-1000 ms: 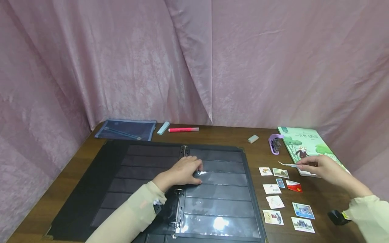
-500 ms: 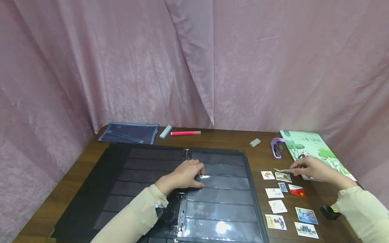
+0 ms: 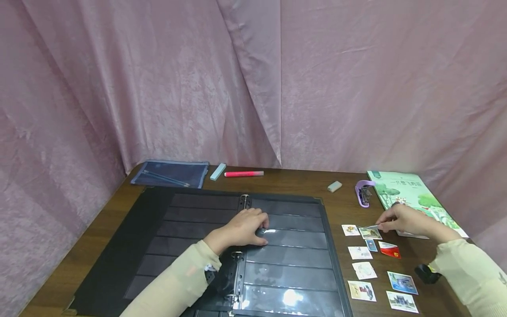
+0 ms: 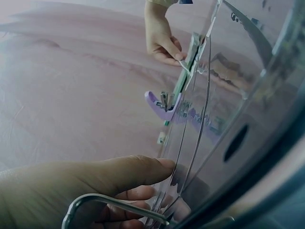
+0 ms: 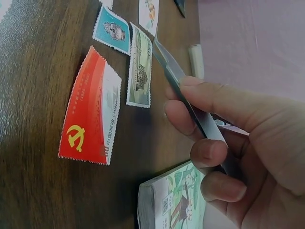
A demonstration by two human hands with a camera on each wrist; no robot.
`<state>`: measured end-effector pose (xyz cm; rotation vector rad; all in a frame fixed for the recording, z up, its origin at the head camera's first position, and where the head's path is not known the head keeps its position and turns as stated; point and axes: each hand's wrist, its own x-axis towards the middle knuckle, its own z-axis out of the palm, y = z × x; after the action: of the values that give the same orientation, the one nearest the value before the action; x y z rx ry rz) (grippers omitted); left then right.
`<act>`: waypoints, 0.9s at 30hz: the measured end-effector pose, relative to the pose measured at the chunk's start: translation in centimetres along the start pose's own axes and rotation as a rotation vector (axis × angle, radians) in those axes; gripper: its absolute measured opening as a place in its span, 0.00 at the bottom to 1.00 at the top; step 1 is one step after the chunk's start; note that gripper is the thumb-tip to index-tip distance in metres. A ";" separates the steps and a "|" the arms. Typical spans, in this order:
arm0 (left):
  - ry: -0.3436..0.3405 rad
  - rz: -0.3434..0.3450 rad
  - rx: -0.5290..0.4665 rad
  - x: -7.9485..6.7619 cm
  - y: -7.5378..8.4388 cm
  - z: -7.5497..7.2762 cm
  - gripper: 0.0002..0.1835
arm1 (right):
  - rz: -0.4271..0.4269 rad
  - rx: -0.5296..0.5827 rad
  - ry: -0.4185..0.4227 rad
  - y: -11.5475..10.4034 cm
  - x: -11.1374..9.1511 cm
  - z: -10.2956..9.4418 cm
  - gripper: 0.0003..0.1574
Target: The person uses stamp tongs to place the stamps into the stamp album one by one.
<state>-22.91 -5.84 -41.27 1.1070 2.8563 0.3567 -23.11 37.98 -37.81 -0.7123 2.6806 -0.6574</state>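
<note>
Your right grip [image 3: 404, 220] pinches the tweezers [image 5: 206, 125]. The green stamp [image 5: 139, 69] lies just left of it, long axis running left to right, tweezer tips by its far edge; contact is unclear. Your left grip [image 3: 241, 229], well apart, pinches the clear page [image 3: 287, 253]. On the wooden desk [image 3: 301, 180], the red stamp [image 5: 88, 114] and blue stamp [image 5: 112, 31] sit close on the near side; a curtain [image 3: 178, 79] hangs behind.
</note>
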 end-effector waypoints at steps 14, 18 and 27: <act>-0.018 -0.019 -0.013 0.1 0.0 0.2 0.19 | -0.005 0.123 -0.053 0.2 0.2 0.5 0.10; -0.017 -0.019 -0.021 0.0 0.1 0.0 0.19 | -0.018 0.099 -0.043 0.0 0.2 0.3 0.09; -0.010 -0.017 -0.005 0.1 0.1 -0.1 0.19 | 0.028 0.010 -0.044 -0.1 0.7 -0.1 0.08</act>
<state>-22.93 -5.73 -41.19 1.0800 2.8526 0.3552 -23.69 37.61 -37.81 -0.6773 2.6407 -0.6406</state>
